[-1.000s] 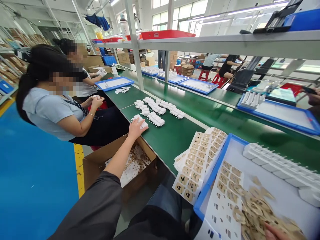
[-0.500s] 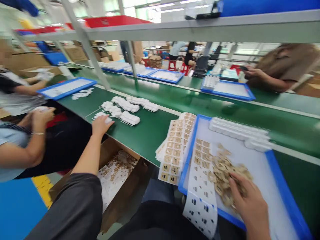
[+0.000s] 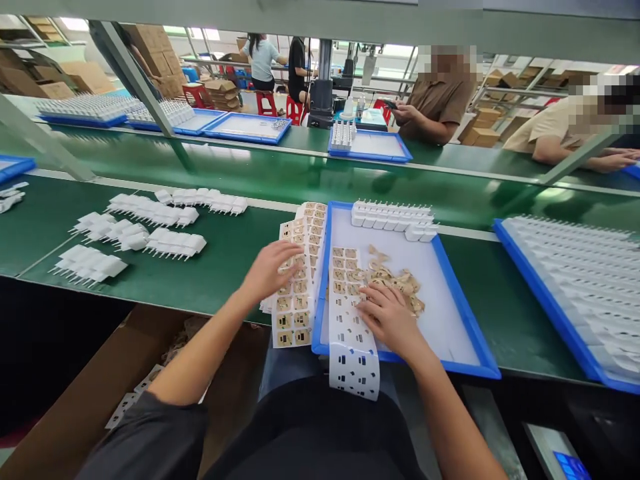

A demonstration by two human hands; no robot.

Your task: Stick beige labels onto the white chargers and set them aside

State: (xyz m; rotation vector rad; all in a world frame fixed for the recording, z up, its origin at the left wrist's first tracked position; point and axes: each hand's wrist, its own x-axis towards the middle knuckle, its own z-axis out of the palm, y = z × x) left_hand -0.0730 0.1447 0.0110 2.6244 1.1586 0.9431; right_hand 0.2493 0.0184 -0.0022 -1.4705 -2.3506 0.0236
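My left hand [image 3: 274, 268] is over the stacked sticker sheets [image 3: 293, 303] left of the blue-rimmed tray [image 3: 457, 303], its fingers apart and nothing seen in them. Inside the tray, my right hand [image 3: 390, 317] rests at the edge of a partly used sticker sheet [image 3: 350, 327], beside a pile of tan pieces [image 3: 413, 283]. Its fingers are spread and seem to hold nothing. That sheet hangs over the tray's front edge. Two rows of white plugs [image 3: 390, 217] stand at the tray's back.
White plugs [image 3: 173, 243] lie in groups at the left. A full tray of white parts [image 3: 575, 287] stands at the right. Below the bench edge is a cardboard box [image 3: 90, 393]. Across the bench are more trays [image 3: 245, 127] and a person in brown [image 3: 435, 100].
My left hand has left the white plugs and moved right to the sticker sheets. My right hand has shifted from the tan pile to the sheet in the tray. The view has turned right.
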